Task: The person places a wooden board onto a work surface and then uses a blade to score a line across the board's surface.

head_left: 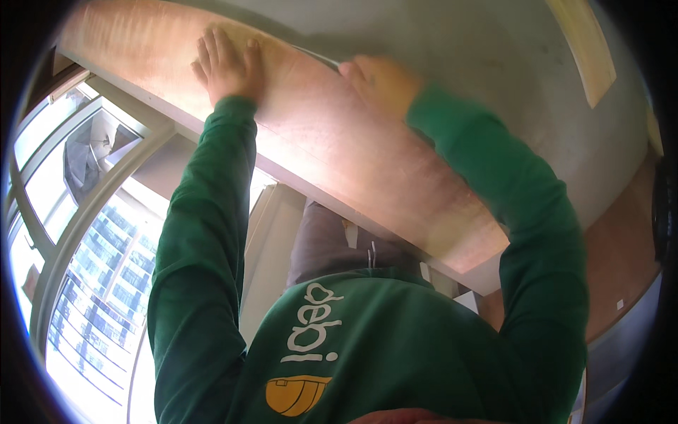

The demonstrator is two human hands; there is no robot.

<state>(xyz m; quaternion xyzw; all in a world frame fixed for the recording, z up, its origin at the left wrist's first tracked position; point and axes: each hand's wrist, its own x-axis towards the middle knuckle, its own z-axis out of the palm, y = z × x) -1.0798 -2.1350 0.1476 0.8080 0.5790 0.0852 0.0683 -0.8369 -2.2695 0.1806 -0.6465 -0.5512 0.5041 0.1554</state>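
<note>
A long, pinkish-tan wooden board [318,152] lies slantwise on a grey tabletop [487,56]. My left hand [229,67] rests flat on the board toward its far left part, fingers stretched and thumb apart. At the board's far edge is my right hand [381,81], smeared by motion, with its fingers curled together. A thin pale sliver [319,58] runs from those fingers along the edge; whether it is a tool or a strip cannot be made out.
Another narrow wooden piece [586,49] lies on the tabletop at the far right. To the left stands a framed window [99,240] with a folded grey umbrella [88,152] near it. Below the table's near edge is a pale cabinet side [272,247]. Brown floor [614,261] shows at right.
</note>
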